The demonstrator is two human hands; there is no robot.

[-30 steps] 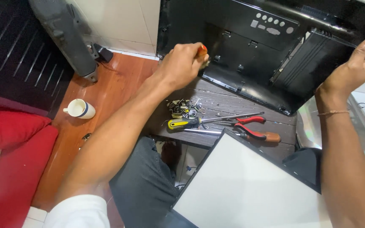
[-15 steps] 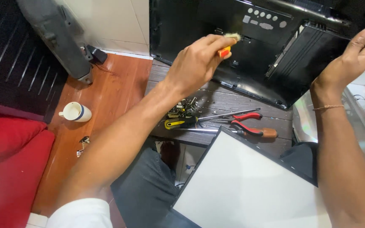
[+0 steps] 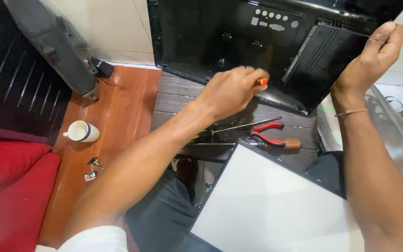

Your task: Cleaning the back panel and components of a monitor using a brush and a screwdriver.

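While it stands tilted at the table's far edge, these things show:

Back cover: black plastic back cover, broad and thin; it looks light but likely flexes, with smooth, perhaps slippery faces, so the rims and corners seem the safest places to grip.
Right hand: right hand holds the cover's upper right corner, fingers closed around its edge.
Left hand: left hand is in front of the cover's lower edge, fingers clamped on a small orange-handled tool.
Table: dark wooden table carries a screwdriver and red-handled pliers near its front edge.
White panel: white panel rests across the lap.
Floor: mug and keys lie left of the table.
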